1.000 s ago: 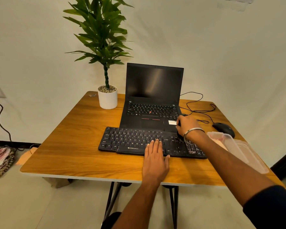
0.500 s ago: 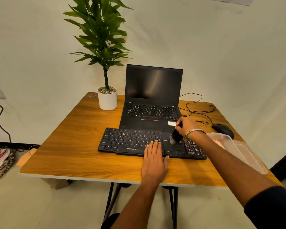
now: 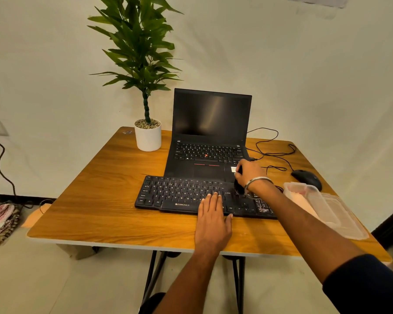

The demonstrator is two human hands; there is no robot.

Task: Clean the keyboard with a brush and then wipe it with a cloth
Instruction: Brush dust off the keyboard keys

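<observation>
1. Leftmost, at about nine o'clock off the table [image 3: 95, 200], a checked cloth [image 3: 2, 217] lies on the floor; I cannot tell whether it is the wiping cloth.
2. At eleven o'clock on the table a potted plant [image 3: 147, 134] stands just beside the open laptop [image 3: 210, 141].
3. Centre, the keyboard [image 3: 182, 196] lies against the laptop's front edge. My left hand [image 3: 212, 219] rests flat on its near edge, fingers straight and released, steadying it.
4. At one o'clock from that hand, my right hand [image 3: 250, 175] is clenched around the dark brush [image 3: 238, 186], bristles down on the keys. Half a second ago the bristles sat further left; they have swept back right, so I judge brushing is mid-stroke and wiping not yet begun.
5. Rightmost, at three o'clock, a mouse [image 3: 306, 179] sits behind a clear plastic box [image 3: 327, 209].
</observation>
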